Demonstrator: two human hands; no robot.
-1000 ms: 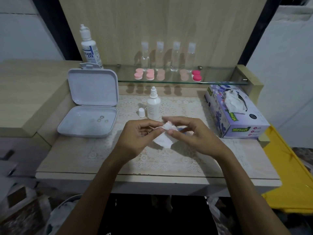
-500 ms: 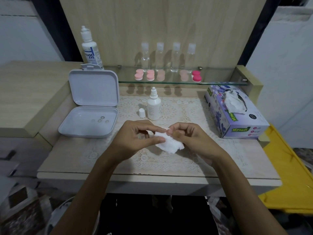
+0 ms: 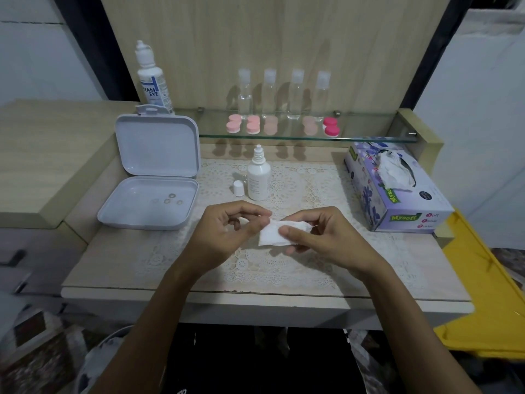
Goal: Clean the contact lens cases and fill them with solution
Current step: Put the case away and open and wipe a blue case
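Note:
Over the lace mat, both hands hold a white tissue. My left hand pinches its left end with curled fingers. A small white bit shows inside that grip; I cannot tell whether it is tissue or a lens case. My right hand grips the tissue's right side, thumb on top. A small white solution bottle stands uncapped behind the hands, its cap beside it. Several pink lens cases and a magenta one sit on the glass shelf.
An open white box with several small rings lies at the left. A large solution bottle stands behind it. Several clear bottles line the shelf. A purple tissue box sits at the right, next to a yellow bin.
The tissue has been spread flatter between the hands. My right thumb now lies on top of it, and both hands have shifted slightly.

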